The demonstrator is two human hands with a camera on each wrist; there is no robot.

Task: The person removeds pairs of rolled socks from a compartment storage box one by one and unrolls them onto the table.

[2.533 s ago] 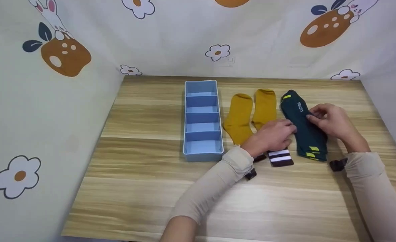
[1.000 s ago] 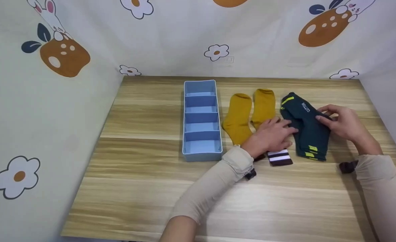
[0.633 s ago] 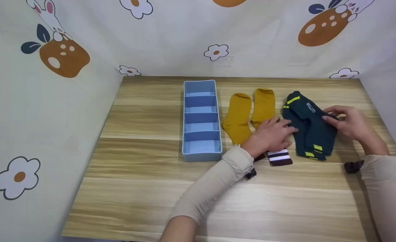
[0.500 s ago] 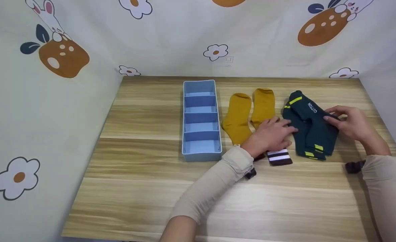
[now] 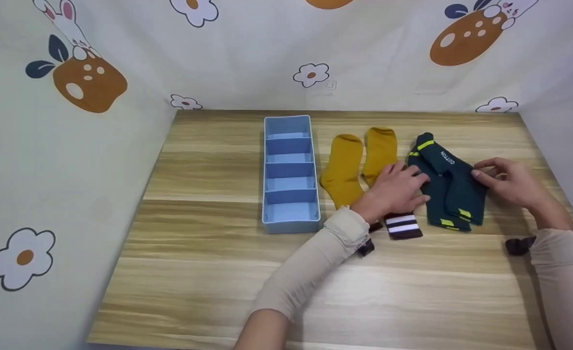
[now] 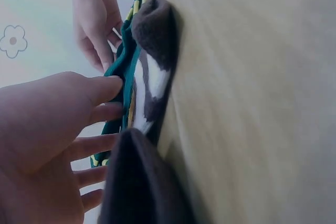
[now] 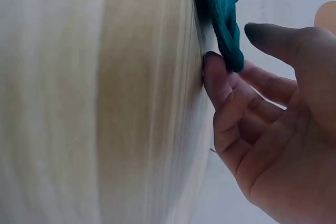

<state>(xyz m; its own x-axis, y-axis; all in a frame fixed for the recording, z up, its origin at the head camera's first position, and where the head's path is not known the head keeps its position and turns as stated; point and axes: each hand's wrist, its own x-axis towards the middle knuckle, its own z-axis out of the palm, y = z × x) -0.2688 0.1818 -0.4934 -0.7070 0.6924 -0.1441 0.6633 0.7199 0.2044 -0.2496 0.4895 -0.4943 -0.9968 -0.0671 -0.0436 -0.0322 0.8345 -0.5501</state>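
Note:
Two dark green socks lie partly overlapped at the right of the table in the head view; the upper green sock (image 5: 463,187) bears the word COTTON, and the lower green sock (image 5: 436,199) shows beside it. My right hand (image 5: 512,182) is at the upper sock's right edge. In the right wrist view its fingers are under the edge (image 7: 231,56) and the thumb stands apart. My left hand (image 5: 395,189), fingers spread, lies over the right mustard sock (image 5: 381,150), fingertips by the lower green sock. A dark cuff with white stripes (image 5: 403,226) shows below that hand.
Another mustard sock (image 5: 344,165) lies left of the left hand. Beside it stands a blue box (image 5: 291,227) with several compartments. Dark wrist-worn pieces show under both sleeves. A patterned wall covering (image 5: 247,63) borders the table (image 5: 194,272).
The upper green sock has slid right, baring more of the lower one, then settled slightly back. My right hand has moved right; its thumb is now off the sock. My left hand shifted slightly.

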